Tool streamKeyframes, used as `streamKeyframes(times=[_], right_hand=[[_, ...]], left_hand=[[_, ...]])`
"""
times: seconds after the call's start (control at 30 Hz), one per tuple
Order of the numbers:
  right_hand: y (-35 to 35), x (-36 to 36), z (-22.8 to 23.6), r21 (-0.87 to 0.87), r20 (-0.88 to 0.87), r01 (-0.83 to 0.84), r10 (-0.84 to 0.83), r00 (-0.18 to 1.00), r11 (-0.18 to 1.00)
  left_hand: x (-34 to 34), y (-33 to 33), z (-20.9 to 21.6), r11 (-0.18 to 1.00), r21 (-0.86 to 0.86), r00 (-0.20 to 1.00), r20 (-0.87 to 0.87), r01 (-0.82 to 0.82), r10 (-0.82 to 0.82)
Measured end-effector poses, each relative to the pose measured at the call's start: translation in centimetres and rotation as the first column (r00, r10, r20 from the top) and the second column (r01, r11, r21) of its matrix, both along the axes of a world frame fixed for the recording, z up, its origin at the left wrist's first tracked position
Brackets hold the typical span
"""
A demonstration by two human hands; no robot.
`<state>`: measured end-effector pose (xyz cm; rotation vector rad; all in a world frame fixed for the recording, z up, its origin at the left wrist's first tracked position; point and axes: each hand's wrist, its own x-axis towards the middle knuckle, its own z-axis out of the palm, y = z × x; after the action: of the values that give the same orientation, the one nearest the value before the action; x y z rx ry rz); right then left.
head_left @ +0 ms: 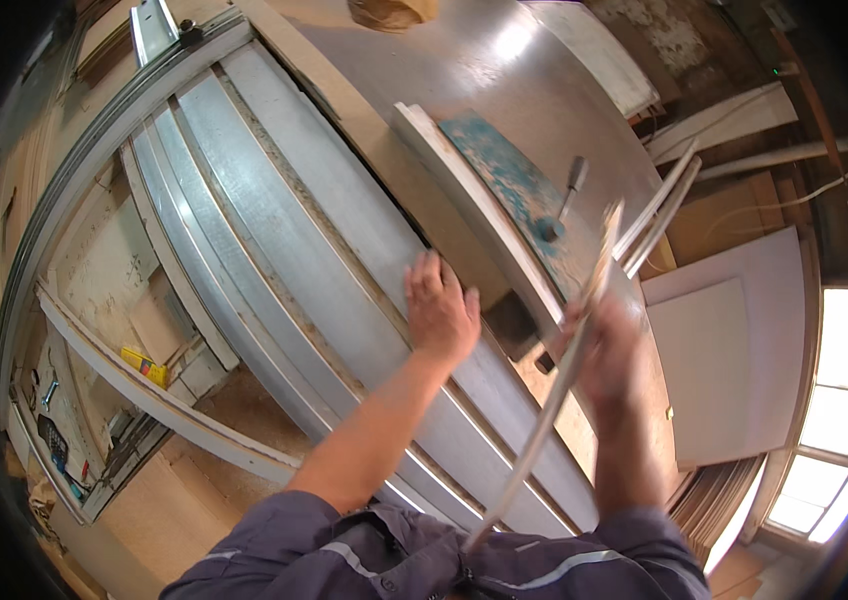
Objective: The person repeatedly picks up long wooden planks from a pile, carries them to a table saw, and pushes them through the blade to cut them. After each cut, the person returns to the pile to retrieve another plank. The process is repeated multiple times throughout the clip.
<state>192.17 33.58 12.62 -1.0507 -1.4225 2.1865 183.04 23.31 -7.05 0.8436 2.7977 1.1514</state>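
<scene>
In my right hand [612,345], which is blurred by motion, is a long thin wooden strip [556,400]. It runs at a slant from the upper right down toward my jacket, and its far end looks rough and splintered. My left hand [443,315] lies palm down on the grey metal sliding table [284,225], its fingers stretched toward the far edge and gripping nothing. Long grooves divide this table into bands. Beyond the hands lies a straight pale rail [479,210], with a small dark block [511,325] near its closer end.
Behind the rail sits a worn blue-green board [504,170] with a dark-handled tool [574,190] on it. Pale strips [659,215] jut out at the right, near leaning white panels [729,340]. A curved-looking frame [144,385] at the left has a yellow box [144,367] beside it.
</scene>
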Motion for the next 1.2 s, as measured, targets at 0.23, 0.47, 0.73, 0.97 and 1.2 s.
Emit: streamKeyframes(times=[0.23,0.47,0.73,0.97,1.2], right_hand=[[-12.6,18.7,0.0,-0.303,-0.159,-0.189,0.146,0.976,0.934],[-5.0,23.0,3.0,0.273,0.745,-0.545,0.184,0.641,0.793],[0.7,22.4,2.2,0.281,0.950,-0.944,0.090,0.299,0.173],[1.7,21.6,-1.6,0.273,0.953,-0.953,0.095,0.287,0.131],[1.6,19.8,-0.5,0.217,0.973,-0.972,0.063,0.224,0.094]], left_hand=[[-0.1,0.8,0.0,1.000,-0.031,0.998,-0.057,0.002,-0.004],[-0.9,0.3,0.5,1.000,-0.021,0.997,-0.074,-0.006,0.004],[-0.5,0.5,0.9,0.997,-0.074,0.998,-0.058,0.006,-0.010],[-0.7,0.3,0.1,0.997,-0.072,0.997,-0.083,-0.011,0.005],[-0.6,0.6,0.2,0.999,-0.048,0.997,-0.080,-0.009,0.005]])
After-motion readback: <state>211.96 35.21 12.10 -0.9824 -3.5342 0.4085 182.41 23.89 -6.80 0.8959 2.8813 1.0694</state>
